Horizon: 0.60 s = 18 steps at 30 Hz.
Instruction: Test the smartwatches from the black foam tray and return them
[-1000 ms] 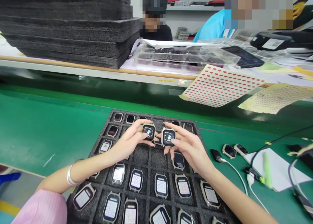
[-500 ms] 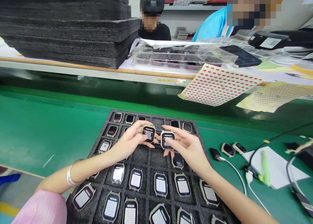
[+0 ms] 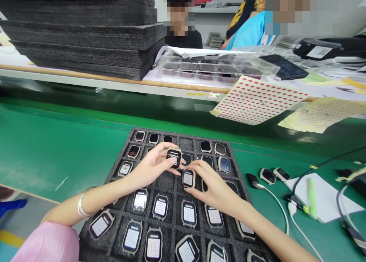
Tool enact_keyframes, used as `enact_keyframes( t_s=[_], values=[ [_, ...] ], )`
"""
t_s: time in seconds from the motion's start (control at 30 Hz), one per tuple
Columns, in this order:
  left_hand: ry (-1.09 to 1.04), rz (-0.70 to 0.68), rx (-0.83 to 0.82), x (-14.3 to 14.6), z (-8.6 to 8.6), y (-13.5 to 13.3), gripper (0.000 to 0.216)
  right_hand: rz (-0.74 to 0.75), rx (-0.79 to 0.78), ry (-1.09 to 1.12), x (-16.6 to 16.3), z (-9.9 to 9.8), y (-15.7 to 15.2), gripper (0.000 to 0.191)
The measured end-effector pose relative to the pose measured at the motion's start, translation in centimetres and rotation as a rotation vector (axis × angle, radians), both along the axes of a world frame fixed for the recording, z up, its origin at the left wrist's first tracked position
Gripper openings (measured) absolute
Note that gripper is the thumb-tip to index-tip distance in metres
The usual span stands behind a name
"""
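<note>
A black foam tray (image 3: 168, 180) with square pockets lies on the green belt and holds several watch bodies with lit screens. My left hand (image 3: 148, 167) pinches one watch body (image 3: 174, 157) just above the tray's middle, its dark screen showing text. My right hand (image 3: 210, 184) reaches down with its fingertips on a second watch body (image 3: 188, 178), which sits low in a pocket with a white lit screen. A few pockets beside it stand bare. A silver bangle is on my left wrist.
Two loose watch bodies (image 3: 273, 175) and a charging cable (image 3: 259, 184) lie right of the tray. A red-dot sticker sheet (image 3: 257, 100) hangs over the far shelf edge. Stacked black foam trays (image 3: 82, 29) and clear plastic trays (image 3: 217, 65) sit behind. Two people are beyond the shelf.
My right hand has lowered its watch body from beside the left one down into a tray pocket. The left hand stays raised with its watch body.
</note>
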<state>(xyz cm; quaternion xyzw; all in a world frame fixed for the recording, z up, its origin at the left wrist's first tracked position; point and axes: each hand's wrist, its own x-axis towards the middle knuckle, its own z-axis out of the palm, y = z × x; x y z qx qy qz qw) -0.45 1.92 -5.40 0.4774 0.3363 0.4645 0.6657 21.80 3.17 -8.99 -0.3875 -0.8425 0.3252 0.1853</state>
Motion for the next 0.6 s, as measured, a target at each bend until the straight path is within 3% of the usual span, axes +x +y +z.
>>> enact_keyframes(
  t_s=[0.07,0.17,0.43,0.6],
  values=[
    [-0.012,-0.002,0.004,0.1,-0.1,-0.1,0.027,0.033,0.15,-0.138,0.2,-0.5,-0.1,0.053],
    [-0.013,-0.01,-0.001,0.2,-0.2,-0.3,0.029,0.057,0.193,-0.232,0.9,-0.7,-0.1,0.065],
    [0.004,-0.054,-0.02,0.1,-0.7,-0.6,0.03,-0.124,0.254,-0.19,5.8,0.0,-0.2,0.04],
    [0.066,-0.058,-0.032,0.2,-0.9,-0.8,0.042,-0.208,0.248,-0.308,9.3,-0.3,-0.5,0.032]
  ],
)
